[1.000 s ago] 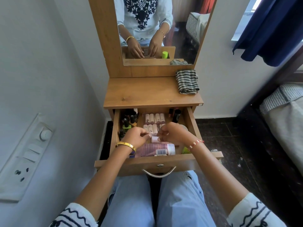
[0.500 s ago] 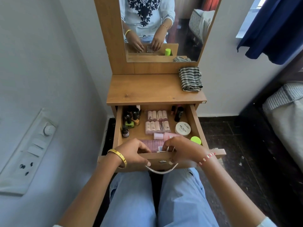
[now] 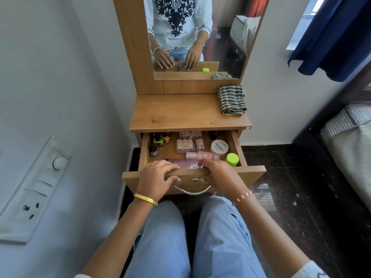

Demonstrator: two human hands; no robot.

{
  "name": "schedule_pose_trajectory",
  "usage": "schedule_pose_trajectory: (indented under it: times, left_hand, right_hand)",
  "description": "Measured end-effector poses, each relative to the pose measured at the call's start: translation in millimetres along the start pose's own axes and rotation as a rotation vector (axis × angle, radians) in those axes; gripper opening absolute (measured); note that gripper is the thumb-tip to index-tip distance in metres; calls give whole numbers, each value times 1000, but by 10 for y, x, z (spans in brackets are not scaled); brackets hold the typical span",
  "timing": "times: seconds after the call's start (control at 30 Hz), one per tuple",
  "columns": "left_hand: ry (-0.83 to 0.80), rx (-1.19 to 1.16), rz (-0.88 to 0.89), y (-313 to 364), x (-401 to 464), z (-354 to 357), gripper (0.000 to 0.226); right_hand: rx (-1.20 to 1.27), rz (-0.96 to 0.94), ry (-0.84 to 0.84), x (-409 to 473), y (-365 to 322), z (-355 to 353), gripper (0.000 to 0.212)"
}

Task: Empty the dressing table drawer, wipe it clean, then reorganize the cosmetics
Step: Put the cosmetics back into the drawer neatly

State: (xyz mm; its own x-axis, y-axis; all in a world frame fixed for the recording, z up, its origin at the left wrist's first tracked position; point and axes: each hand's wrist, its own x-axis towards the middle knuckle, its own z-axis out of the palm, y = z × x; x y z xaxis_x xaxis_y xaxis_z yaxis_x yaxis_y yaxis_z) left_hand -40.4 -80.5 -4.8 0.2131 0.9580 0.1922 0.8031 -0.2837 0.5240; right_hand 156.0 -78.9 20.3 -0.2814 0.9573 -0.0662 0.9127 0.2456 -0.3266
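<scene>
Head view looks down on the open wooden dressing table drawer, pulled out toward the person's knees. Left hand grips the drawer's front panel, fingers curled over its top edge and thumb on the face. Right hand holds the same edge just beside it, fingers hooked over into the drawer, above the curved metal handle. Inside, a pink flat tube lies along the front at 6 o'clock, a pink bottle on its side just behind it. A round white nail polish jar sits at 3 o'clock, a lime-green cap at 4, small dark bottles at 9 to 10, rows of pale pink tubes at centre. A striped folded cloth rests on the tabletop at 1 o'clock.
</scene>
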Motion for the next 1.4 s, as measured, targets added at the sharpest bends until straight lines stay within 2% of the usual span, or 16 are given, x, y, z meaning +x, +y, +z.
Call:
schedule_pose_trajectory:
  times: [0.1,0.17,0.2,0.3,0.4,0.53,0.67,0.77,0.8,0.9,1.0,1.13,1.4]
  left_hand:
    - [325,64,-11,-30,-76,144,20]
    - [449,40,-31,11,-168,226,5]
    - [450,-53,-66,43,-203,255,3]
    - [397,-370,-294,137,-231,282,17]
    - [431,-528,-460,224,-145,220,14]
    - [434,-835,-686,273,-64,194,25]
    - [392,-1005,-817,275,1,239,20]
    - [407,-1238,-993,303,85,268,9]
    - [406,-1352,-1087,299,110,265,15]
    - [388,-1603,-1266,229,156,270,44]
    - [399,-1744,-1296,154,201,321,47]
    - [442,-1887,-1253,98,340,339,59]
    - [483,-1924,-1207,4,778,306,62]
  right_hand:
    - [-157,-112,477,-108,42,145,21]
    - [-176,-98,635,-169,56,232,15]
    - [-128,-45,639,-187,53,273,21]
    - [190,277,496,-168,-2,297,35]
    - [529,499,400,-104,-27,308,45]
    - [733,574,422,-17,-27,342,41]
    - [914,626,429,60,-27,345,33]
    - [1117,787,496,89,3,417,21]
    - [1235,865,528,88,8,442,18]
    - [1607,989,603,104,23,479,46]
    - [1732,967,637,153,8,465,60]
    - [1759,978,647,304,28,447,56]
    - [1662,1010,621,713,170,405,66]
